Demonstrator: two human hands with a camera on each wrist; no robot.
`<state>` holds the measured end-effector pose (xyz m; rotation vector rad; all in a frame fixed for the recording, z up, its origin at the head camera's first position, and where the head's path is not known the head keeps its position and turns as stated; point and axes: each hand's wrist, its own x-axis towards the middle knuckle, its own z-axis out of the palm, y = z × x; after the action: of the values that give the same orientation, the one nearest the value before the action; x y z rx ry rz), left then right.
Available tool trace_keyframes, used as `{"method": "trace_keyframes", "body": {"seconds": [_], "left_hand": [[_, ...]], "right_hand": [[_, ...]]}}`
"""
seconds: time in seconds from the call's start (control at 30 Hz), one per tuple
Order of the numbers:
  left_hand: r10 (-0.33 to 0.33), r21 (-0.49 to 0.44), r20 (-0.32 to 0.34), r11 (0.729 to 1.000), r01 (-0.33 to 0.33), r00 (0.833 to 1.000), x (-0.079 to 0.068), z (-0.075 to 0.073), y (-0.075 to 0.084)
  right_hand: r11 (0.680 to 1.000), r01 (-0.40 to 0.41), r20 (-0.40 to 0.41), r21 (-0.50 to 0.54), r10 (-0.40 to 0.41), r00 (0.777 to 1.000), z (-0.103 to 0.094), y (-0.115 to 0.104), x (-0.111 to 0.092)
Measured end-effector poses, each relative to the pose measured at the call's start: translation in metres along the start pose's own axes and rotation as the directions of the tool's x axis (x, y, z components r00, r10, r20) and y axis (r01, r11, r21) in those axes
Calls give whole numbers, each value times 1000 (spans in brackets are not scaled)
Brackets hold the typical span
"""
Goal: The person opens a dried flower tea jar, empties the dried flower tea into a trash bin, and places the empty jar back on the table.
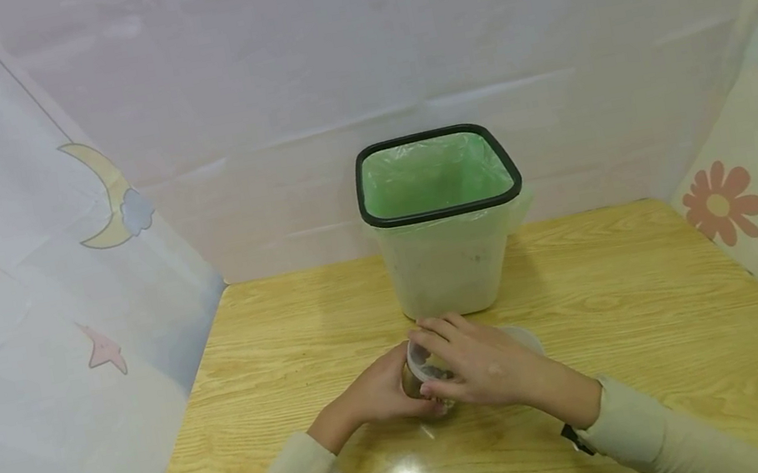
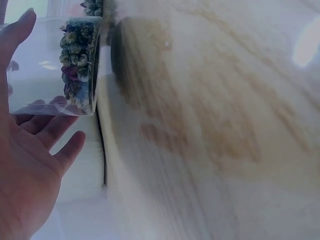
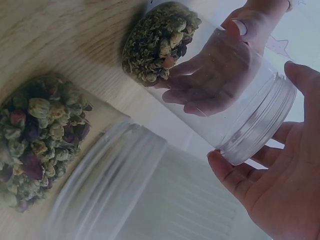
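A clear jar [image 3: 215, 90] with dried flowers [image 3: 160, 45] in its bottom leans on its side between my hands. My left hand [image 1: 394, 386] holds it round the body, and the fingers show through the clear wall in the right wrist view. At the top end, my right hand [image 1: 481, 362] grips the clear lid [image 3: 262, 125], thumb on one side and fingers on the other. Beside it, a second lidded jar [image 3: 105, 145] of dried flowers stands close by; in the head view my right hand mostly hides it.
Behind my hands, near the table's back edge, stands a pale bin [image 1: 448, 262] with a black rim and a green liner. The wooden table [image 1: 289, 328] is bordered by printed cloth [image 1: 292, 91] at the back and sides.
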<state>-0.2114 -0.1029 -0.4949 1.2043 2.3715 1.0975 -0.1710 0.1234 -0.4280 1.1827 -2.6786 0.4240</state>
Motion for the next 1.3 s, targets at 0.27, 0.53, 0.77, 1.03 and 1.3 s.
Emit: {"method": "trace_keyframes", "body": {"seconds": [0.27,0.53,0.77,1.03,1.3], "left_hand": [[-57,16,39,998,57,998,-4,-5,4],[-38,30,85,999,35,996,-6,-12,10],[-27,83,98,996,19,995,-4,-18,13],[4,36,92,999,-8,996,-1,-20,16],[-1,7,119,1000,0,993,-1,-25,22]], "right_hand": [[1000,3,23,-10,-3,1000,-2,-1,0],[1000,2,59,10,-2,998,-7,-5,-1],[999,40,25,29,-40,999,-11,-5,-2],[996,86,-21,11,-86,996,-15,-3,-2],[993,119,-17,16,-119,993,-19,-2,-4]]}}
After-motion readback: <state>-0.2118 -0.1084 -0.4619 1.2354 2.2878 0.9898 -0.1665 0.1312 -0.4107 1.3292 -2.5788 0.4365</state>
